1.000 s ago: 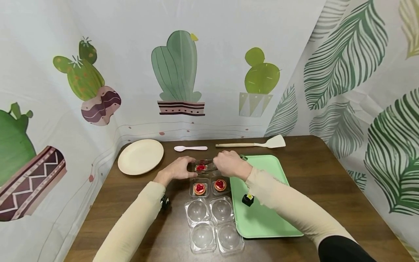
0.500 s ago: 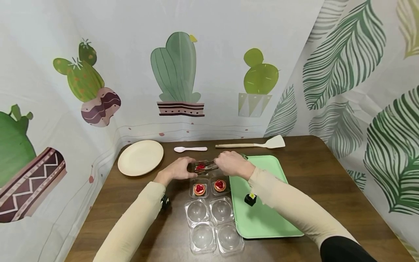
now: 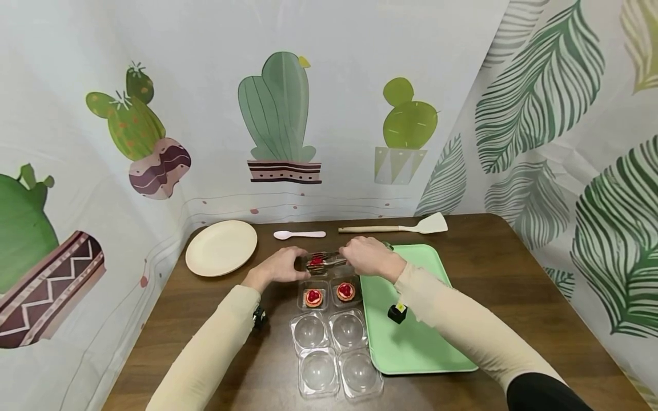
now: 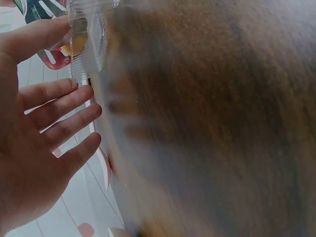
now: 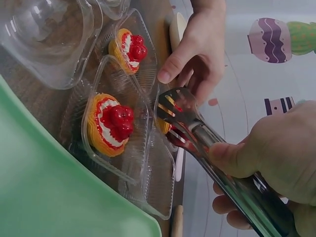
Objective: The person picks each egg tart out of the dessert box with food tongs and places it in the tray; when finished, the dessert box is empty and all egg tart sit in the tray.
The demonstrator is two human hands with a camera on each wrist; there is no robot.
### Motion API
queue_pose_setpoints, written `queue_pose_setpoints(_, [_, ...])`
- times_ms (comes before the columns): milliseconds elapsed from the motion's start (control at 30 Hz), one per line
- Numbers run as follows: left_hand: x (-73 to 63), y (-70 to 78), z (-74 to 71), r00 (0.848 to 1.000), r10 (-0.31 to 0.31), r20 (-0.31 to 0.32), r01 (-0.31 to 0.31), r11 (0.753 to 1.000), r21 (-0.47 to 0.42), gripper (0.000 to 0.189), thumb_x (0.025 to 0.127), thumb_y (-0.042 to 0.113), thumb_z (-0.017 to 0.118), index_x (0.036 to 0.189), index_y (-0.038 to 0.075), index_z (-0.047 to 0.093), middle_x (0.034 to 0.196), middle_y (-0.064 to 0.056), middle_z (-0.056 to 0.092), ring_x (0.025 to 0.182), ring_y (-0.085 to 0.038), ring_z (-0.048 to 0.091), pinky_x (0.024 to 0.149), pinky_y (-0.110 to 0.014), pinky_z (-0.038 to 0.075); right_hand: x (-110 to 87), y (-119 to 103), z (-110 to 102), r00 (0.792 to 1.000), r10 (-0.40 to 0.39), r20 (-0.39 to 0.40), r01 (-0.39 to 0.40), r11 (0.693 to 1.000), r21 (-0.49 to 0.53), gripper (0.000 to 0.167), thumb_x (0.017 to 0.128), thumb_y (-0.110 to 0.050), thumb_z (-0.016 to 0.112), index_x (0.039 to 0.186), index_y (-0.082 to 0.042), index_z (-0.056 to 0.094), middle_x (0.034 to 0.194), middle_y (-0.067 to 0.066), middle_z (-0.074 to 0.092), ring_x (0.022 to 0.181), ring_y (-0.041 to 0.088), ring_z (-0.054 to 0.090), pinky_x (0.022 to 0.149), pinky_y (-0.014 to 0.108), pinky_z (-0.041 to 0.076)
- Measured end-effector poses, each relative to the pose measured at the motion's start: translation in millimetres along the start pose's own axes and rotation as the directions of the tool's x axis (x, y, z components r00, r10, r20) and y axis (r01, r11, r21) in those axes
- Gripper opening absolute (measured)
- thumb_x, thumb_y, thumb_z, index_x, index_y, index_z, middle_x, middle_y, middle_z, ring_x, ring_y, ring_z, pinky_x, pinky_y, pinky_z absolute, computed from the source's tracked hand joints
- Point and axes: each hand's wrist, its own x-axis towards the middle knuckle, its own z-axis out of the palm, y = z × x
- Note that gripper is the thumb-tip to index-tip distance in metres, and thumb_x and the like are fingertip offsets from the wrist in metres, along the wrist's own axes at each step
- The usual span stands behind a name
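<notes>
My right hand [image 3: 367, 257] grips metal tongs [image 5: 217, 153] with slotted heads. The heads reach into the far-left clear plastic box and lie around a tart [image 5: 162, 127] topped with red fruit, hiding much of it. At that box's left side is my left hand [image 3: 279, 266]. Its thumb and index fingertips rest at the wall of the clear box [image 4: 97, 42], with the other fingers extended and spread. Nearer me, two more boxes each hold a red-topped tart: the left tart [image 3: 313, 297] and the right tart [image 3: 346, 291].
Several clear domed lids [image 3: 318, 372] lie toward me. A green tray [image 3: 411, 342] is on the right, under my right forearm. Behind are a cream plate [image 3: 221, 248], a pale pink spoon [image 3: 303, 233] and a white spatula [image 3: 430, 223] with a wooden handle.
The tongs' arms have drawn closer together around the far tart. My right hand has shifted slightly to the right; my left hand stays at the box.
</notes>
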Motion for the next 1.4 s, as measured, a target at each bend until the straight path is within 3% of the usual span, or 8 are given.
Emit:
queue_pose_setpoints(200, [-0.1,0.9,-0.2,1.0,0.014,-0.001,-0.014,1.0,0.0,0.057,0.078,0.037,0.075,0.124,0.006,0.062,0.124,-0.009,0.064,0.121,-0.025,0.057,0.106,-0.039,0.044,-4.2,4.0,-3.5,1.0,0.001,-0.022,-0.001,1.0,0.018,0.006,0.086,-0.013,0.072,0.09,-0.014,0.068,0.081,-0.003,0.07,0.074,0.017,0.067,0.063,0.033,0.058])
queue_pose_setpoints(467, [0.2,1.6,0.2,1.0,-0.004,0.003,0.004,1.0,0.009,0.062,0.078,0.037,0.076,0.128,0.002,0.059,0.126,-0.011,0.064,0.122,-0.026,0.057,0.106,-0.039,0.044,-13.2,11.2,-6.7,0.998,0.014,-0.059,-0.014,1.0,0.009,0.007,0.088,-0.018,0.071,0.092,-0.013,0.067,0.079,-0.001,0.067,0.07,0.019,0.066,0.056,0.034,0.056])
queue_pose_setpoints(933, [0.2,1.4,-0.5,1.0,0.005,0.007,-0.005,1.0,0.002,0.062,0.079,0.037,0.076,0.127,0.001,0.059,0.123,-0.011,0.065,0.119,-0.025,0.058,0.105,-0.04,0.045,-35.0,24.0,-12.6,0.991,0.088,-0.102,-0.082,0.994,0.066,0.014,0.09,-0.02,0.069,0.1,-0.01,0.067,0.083,0.003,0.067,0.07,0.025,0.066,0.052,0.037,0.053])
queue_pose_setpoints(1167, [-0.3,1.0,0.2,1.0,0.0,0.003,0.0,1.0,-0.006,0.063,0.078,0.037,0.076,0.128,0.001,0.059,0.121,-0.011,0.065,0.117,-0.026,0.059,0.104,-0.04,0.046,-47.0,31.2,-15.0,0.984,0.134,-0.115,-0.121,0.986,0.115,0.011,0.092,-0.019,0.067,0.101,-0.013,0.066,0.078,-0.004,0.063,0.058,0.014,0.056,0.046,0.031,0.043])
queue_pose_setpoints(1400, [-0.2,0.6,0.6,1.0,0.006,-0.002,-0.006,1.0,-0.004,0.063,0.078,0.037,0.076,0.127,0.001,0.059,0.122,-0.012,0.065,0.118,-0.026,0.059,0.104,-0.04,0.046,-59.8,37.5,-17.4,0.979,0.155,-0.135,-0.139,0.983,0.118,0.029,0.092,-0.018,0.066,0.119,-0.008,0.066,0.096,0.004,0.072,0.069,0.02,0.066,0.053,0.037,0.052])
